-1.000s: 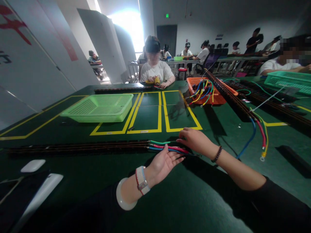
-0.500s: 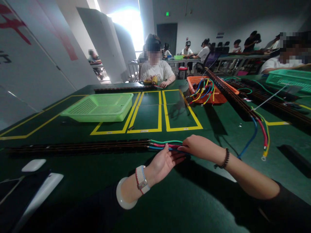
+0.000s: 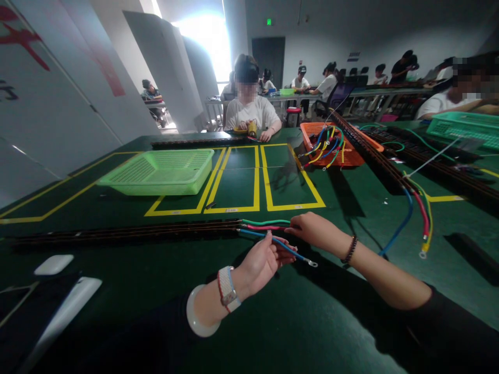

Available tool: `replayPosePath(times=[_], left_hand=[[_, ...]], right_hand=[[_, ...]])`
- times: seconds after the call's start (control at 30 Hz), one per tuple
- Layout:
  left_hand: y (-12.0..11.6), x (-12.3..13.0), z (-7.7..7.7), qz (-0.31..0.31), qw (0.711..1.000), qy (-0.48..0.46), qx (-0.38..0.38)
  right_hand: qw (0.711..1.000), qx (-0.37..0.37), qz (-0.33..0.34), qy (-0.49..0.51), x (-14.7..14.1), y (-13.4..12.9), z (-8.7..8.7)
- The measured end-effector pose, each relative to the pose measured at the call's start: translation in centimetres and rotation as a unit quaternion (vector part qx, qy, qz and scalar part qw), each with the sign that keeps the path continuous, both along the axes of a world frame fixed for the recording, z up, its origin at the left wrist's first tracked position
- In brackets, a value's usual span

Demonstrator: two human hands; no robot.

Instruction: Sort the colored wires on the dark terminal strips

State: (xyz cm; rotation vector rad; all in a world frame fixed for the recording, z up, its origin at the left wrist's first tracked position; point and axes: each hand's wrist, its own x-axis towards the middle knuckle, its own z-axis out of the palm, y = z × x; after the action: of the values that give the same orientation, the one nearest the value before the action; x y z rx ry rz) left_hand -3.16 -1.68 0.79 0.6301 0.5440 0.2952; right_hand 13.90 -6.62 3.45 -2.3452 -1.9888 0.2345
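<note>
A long dark slotted strip (image 3: 156, 228) lies across the table, and a green cable (image 3: 265, 222), a red cable (image 3: 263, 227) and a blue cable (image 3: 252, 232) come out of its right end. My left hand (image 3: 259, 265), palm up, has the blue cable between thumb and curled fingers; its bare ring terminal (image 3: 311, 263) sticks out past the fingertips. Just above it, my right hand (image 3: 319, 232) closes from over the top on the green and red cables, hiding their far ends.
A light green basket (image 3: 156, 179) stands beyond the strip. Farther right are an orange basket (image 3: 351, 158) full of cables and another strip (image 3: 366, 143) with hanging cables. A phone (image 3: 74, 306) and white case (image 3: 53, 265) lie at left. A co-worker (image 3: 251, 111) sits opposite.
The blue cable has separated from the others, and its ring terminal now shows over my left fingers. My right hand has shifted slightly left and up with the green and red cables.
</note>
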Motion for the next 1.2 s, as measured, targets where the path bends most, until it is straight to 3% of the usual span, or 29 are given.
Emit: replayPosePath(times=[0.1, 0.23, 0.4, 0.57, 0.77, 0.97, 1.2], left_hand=[[0.0, 0.0, 0.0, -0.005, 1.0, -0.004, 0.007], [0.0, 0.0, 0.0, -0.004, 1.0, 0.006, 0.0], [-0.1, 0.0, 0.1, 0.017, 0.999, 0.012, -0.027], [0.0, 0.1, -0.2, 0.012, 0.999, 0.002, -0.03], [-0.1, -0.1, -0.2, -0.02, 1.0, -0.009, -0.009], [-0.3, -0.5, 0.1, -0.127, 0.989, -0.032, 0.069], [-0.1, -0.4, -0.1, -0.133, 0.986, -0.034, 0.097]], right_hand=[[1.0, -0.004, -0.003, 0.002, -0.1, -0.3, 0.4], [0.998, 0.059, -0.019, 0.001, -1.0, -1.2, 2.3], [0.998, 0.037, 0.043, 0.015, -3.6, -3.3, 4.0], [0.996, 0.014, 0.068, -0.051, -4.5, -4.3, 3.1], [0.994, 0.023, 0.093, -0.059, -2.7, -3.7, 3.0], [0.99, 0.018, 0.136, 0.021, 0.0, -2.1, 1.8], [0.984, -0.03, 0.151, 0.089, 0.7, -0.9, 0.6]])
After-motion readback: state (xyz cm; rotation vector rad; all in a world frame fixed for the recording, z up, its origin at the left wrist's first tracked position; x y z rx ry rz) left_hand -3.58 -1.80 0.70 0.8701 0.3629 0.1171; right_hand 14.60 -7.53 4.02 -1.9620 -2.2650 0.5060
